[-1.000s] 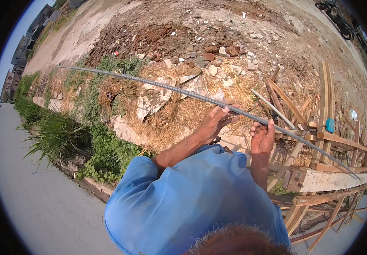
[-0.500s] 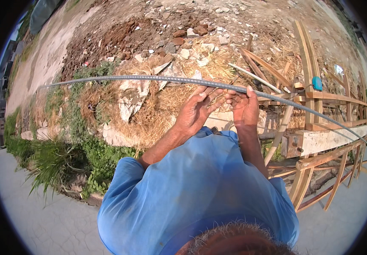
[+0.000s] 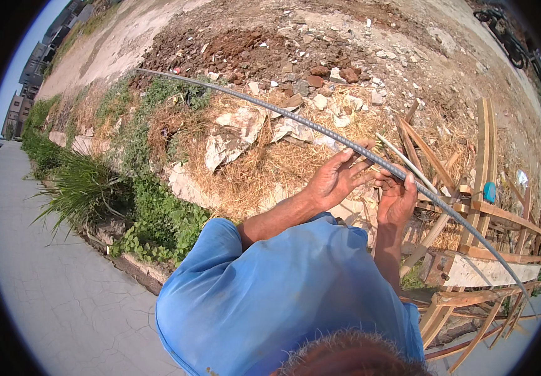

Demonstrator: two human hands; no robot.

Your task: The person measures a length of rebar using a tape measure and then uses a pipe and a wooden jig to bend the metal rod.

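A long ribbed steel bar [image 3: 320, 130] runs slantwise across the view, its far end up at the left and its near end down at the right. My left hand [image 3: 333, 182] grips it around the middle, thumb in front and fingers reaching behind. Just to the right, my right hand [image 3: 396, 202] pinches the same bar between thumb and fingers. The two hands are close together, fingertips nearly meeting. Part of the fingers is hidden behind the bar.
Wooden frame pieces [image 3: 483, 150] stand at the right, with a blue tape-measure-like object [image 3: 489, 192] on them. A pale pole [image 3: 402, 160] leans nearby. Dry straw [image 3: 252, 182], rubble [image 3: 314, 81] and green plants [image 3: 164, 207] lie ahead and left. Grey paving [image 3: 51, 263] borders them.
The view has turned, so the bar now slants more steeply down to the right. Both hands stay on the bar at about the same places.
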